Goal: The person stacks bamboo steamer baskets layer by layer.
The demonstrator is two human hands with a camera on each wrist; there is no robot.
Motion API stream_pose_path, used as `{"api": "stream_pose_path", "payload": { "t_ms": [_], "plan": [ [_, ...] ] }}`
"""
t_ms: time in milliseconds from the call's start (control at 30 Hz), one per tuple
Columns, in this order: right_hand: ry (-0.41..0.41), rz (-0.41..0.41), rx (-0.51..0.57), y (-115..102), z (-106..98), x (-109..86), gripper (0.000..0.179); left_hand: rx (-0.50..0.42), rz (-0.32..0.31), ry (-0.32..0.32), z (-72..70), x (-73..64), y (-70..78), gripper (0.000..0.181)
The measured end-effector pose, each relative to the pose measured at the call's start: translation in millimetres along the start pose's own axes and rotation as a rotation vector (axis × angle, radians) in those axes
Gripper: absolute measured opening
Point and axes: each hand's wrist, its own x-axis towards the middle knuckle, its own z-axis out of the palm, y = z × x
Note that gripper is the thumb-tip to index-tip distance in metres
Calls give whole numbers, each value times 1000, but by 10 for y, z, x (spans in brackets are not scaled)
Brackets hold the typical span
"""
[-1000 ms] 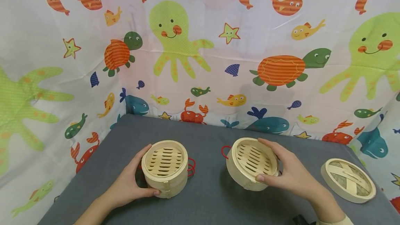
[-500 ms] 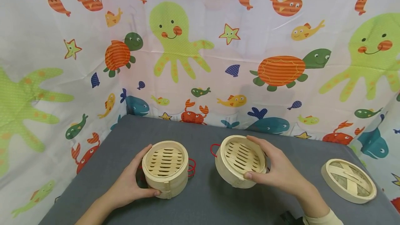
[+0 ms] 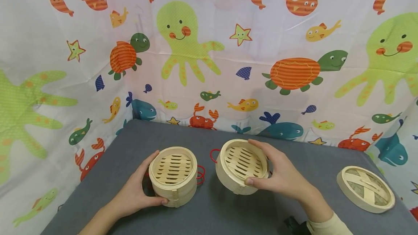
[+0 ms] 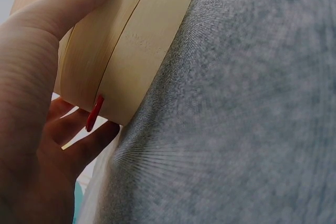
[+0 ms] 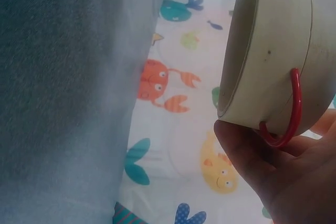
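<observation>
On the grey tabletop stands a bamboo steamer (image 3: 173, 169) of stacked tiers, its slatted floor showing at the top and red loop handles at its right side. My left hand (image 3: 138, 193) grips it from the left, thumb in front and fingers behind. In the left wrist view the stack's lower wall (image 4: 142, 45) meets the cloth. To its right my right hand (image 3: 282, 171) holds a single bamboo steamer basket (image 3: 241, 164) above the table, tilted, with a shadow beneath. A red handle (image 5: 297, 103) hangs on this basket near my fingers in the right wrist view.
A woven bamboo lid (image 3: 365, 189) lies on the grey table (image 3: 313, 162) at the far right. Around the table's back and sides hangs a white curtain (image 3: 222, 6) printed with sea animals. A dark strap (image 3: 295, 226) shows by the right sleeve.
My right hand has carried the tilted steamer basket leftward and slightly away from me, closer to the stack. The left hand and its stack have stayed in place.
</observation>
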Motion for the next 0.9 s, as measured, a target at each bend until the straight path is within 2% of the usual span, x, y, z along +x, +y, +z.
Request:
{"api": "stream_pose_path", "payload": {
  "t_ms": [267,533,900],
  "plan": [
    [-4,-9,13,-55,52,65,95,33,-5,3,-5,1,8,141],
    [-18,-13,50,-120,101,132,95,7,3,2,3,11,-24,140],
    [-32,-49,77,-182,228,218,96,17,13,4,1,2,-20,138]
  ]
}}
